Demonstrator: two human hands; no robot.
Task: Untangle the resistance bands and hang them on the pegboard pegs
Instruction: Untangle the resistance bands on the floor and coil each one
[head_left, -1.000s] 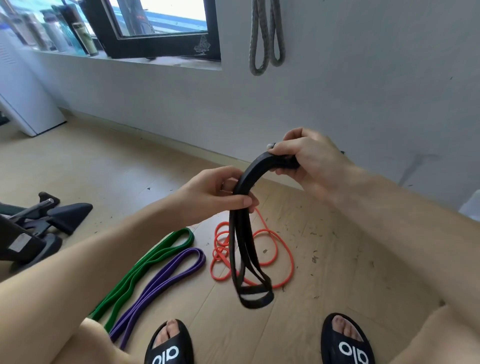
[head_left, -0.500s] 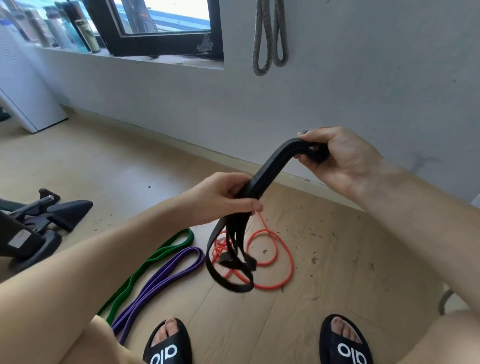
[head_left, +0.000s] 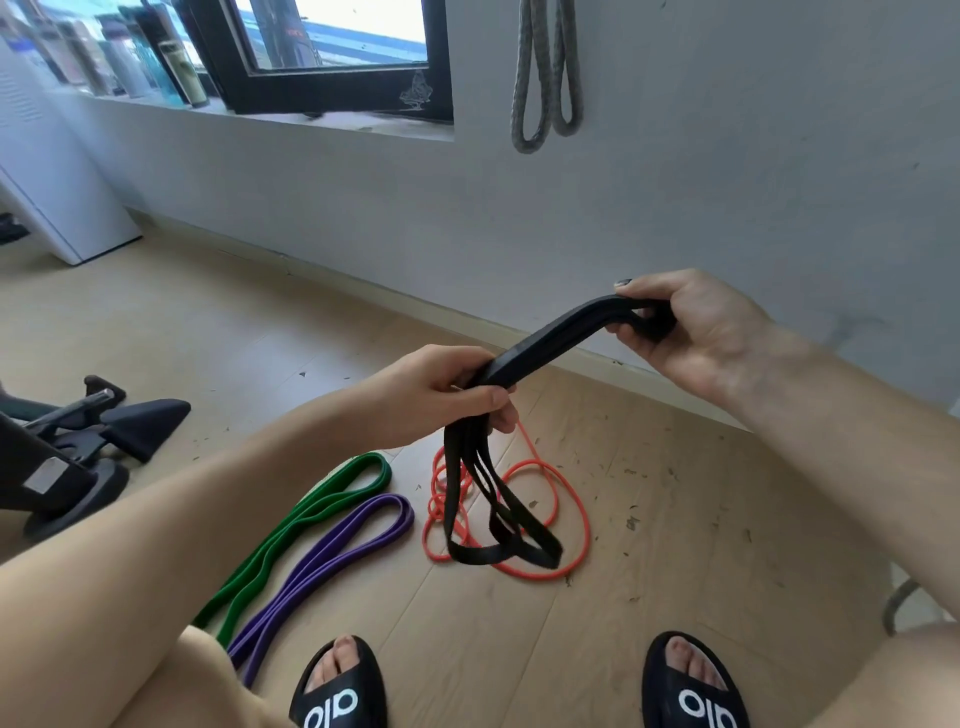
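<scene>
Your left hand (head_left: 447, 395) is clenched around the folded black flat rubber resistance band (head_left: 545, 343), thumb on top, fingers curled under; the underside of that grip is hidden from view. Your right hand (head_left: 691, 332) pinches the band's far end, fingers wrapped over it, so the very tip of the band is covered by the fingers and cannot be made out. Between the two hands the band runs as a stiff doubled strip, rising toward the right hand. Below the left hand its loose loops hang down in several overlapping strands above the floor; how many loops there are, or whether they are knotted, cannot be told.

Behind the hanging loops, on the light wooden plank floor (head_left: 675, 519), lies a thin orange tube band in a loose coil (head_left: 566, 499), partly hidden by the black strands. To its left lie a green flat loop band (head_left: 311, 514) and a purple flat loop band (head_left: 337, 545), side by side; their near ends are cut off by your left forearm and leg.

A grey braided band (head_left: 545, 78) hangs against the pale wall (head_left: 727, 156); its top leaves the frame, so whatever holds it is out of view. Dark equipment feet (head_left: 104, 426) sit at the left edge, cut off. Both black slide sandals (head_left: 337, 691) are clipped by the bottom edge.
</scene>
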